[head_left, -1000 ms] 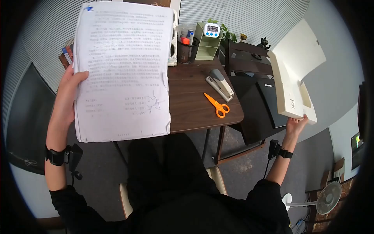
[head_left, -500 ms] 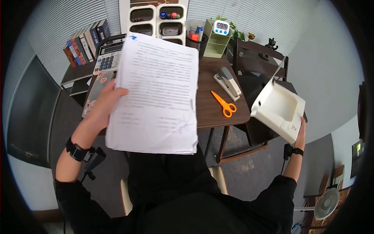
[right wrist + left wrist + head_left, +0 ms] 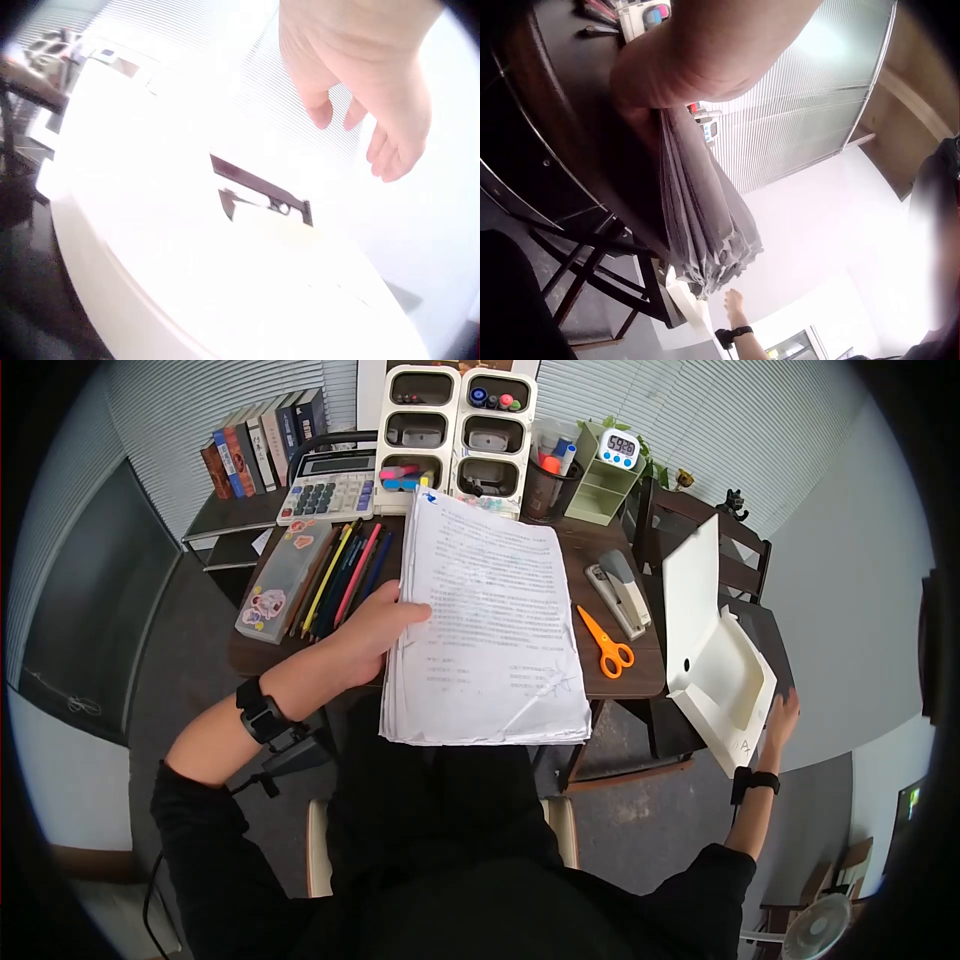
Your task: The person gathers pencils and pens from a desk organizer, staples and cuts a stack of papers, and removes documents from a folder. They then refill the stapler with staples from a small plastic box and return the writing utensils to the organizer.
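Observation:
My left hand grips the left edge of a thick stack of printed papers, thumb on top. The stack overlaps the table's front edge, and its layered, ragged sheets fan out in the left wrist view. To the right, a white file box with its lid raised overlaps a dark, low surface. My right hand is beside the box's right side. In the right wrist view, that hand has loosely bent fingers holding nothing, close over the overexposed box.
Orange scissors and a stapler lie right of the papers. Colored pencils, a pencil case and a calculator are at left. Behind stand a white organizer, a pen cup and a green shelf with a timer.
The papers came down and rightward in the head view, held by my left hand. The file box was lowered on the right, and my right hand let go of it.

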The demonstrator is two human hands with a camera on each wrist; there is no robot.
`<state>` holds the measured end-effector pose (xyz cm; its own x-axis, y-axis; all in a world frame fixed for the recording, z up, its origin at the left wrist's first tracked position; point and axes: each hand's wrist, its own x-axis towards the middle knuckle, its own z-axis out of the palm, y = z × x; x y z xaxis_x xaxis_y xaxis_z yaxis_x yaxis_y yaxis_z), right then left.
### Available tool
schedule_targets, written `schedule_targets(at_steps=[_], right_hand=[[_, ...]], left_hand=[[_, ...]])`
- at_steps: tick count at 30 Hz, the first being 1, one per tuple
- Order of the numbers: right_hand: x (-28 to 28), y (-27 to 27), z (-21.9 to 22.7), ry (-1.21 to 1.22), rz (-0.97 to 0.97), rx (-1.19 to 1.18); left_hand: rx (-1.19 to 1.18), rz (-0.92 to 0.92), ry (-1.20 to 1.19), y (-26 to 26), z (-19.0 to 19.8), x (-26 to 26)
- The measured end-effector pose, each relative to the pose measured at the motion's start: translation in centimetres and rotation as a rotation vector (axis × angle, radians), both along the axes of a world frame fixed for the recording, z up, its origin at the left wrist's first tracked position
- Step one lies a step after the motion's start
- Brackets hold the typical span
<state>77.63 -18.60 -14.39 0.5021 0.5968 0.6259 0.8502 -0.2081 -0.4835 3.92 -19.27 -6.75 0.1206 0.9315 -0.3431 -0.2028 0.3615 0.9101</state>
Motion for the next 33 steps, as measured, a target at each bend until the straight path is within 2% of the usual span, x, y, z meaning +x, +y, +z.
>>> schedule_targets(at_steps=[2,6,8,11,12,14,15,18,19,20,22,26,28,30,33], right_hand=[[-6.5,1.1,3.5,0.111,0.251,0.160],[-20.7,1.6,9.2,0.253,0.580,0.111],[-28.3,0.4,11.6,0.433,0.695,-0.045],[-36.4,-0.3,12.2,0.658,1.016,-0.191],[-38.6,-0.4,12.2,0.734,1.143,-0.219],[-41.2,0.2,12.0,0.913,1.353,-0.392],[-42.6,0.4,11.7,1.070,1.264,-0.353],[-44.4,2.3,13.3,1.116,1.248,-0.275],[-45.1,2.2,14.2,1.200,1.238,-0.176],[-45.5,2.4,14.7,1.198,1.241,-0.175],[-46.0,2.6,15.1,1.000,1.239,0.053],[-47.4,2.1,15.1,0.906,1.210,0.220],[-47.7,1.6,14.6,0.805,1.175,0.085],[-47.8,1.5,13.9,0.817,1.286,-0.014],[-48.1,1.8,12.5,0.757,1.271,-0.077]], left_hand=[[0.008,-0.001,0.018,-0.2,-0.1,0.1],[0.171,0.031,0.060,-1.2,0.9,1.1],[0.230,0.047,0.093,-1.5,1.4,1.6],[0.460,0.029,0.041,-2.2,2.4,2.3],[0.460,0.035,0.041,-2.4,2.6,2.5],[0.634,-0.005,0.051,-2.4,3.2,2.7],[0.678,-0.012,0.027,-2.5,3.7,3.0],[0.808,0.024,0.057,-2.3,5.0,2.5],[0.875,0.043,0.052,-2.0,5.2,2.3],[0.878,0.045,0.053,-1.8,5.5,2.0],[0.998,0.130,0.301,-1.2,5.9,1.3],[1.020,0.229,0.182,-0.3,6.1,1.2],[0.991,0.238,0.189,-0.4,5.7,0.9],[0.720,0.034,0.172,-0.5,5.6,0.2],[0.648,-0.015,0.208,-0.5,5.1,-0.1]])
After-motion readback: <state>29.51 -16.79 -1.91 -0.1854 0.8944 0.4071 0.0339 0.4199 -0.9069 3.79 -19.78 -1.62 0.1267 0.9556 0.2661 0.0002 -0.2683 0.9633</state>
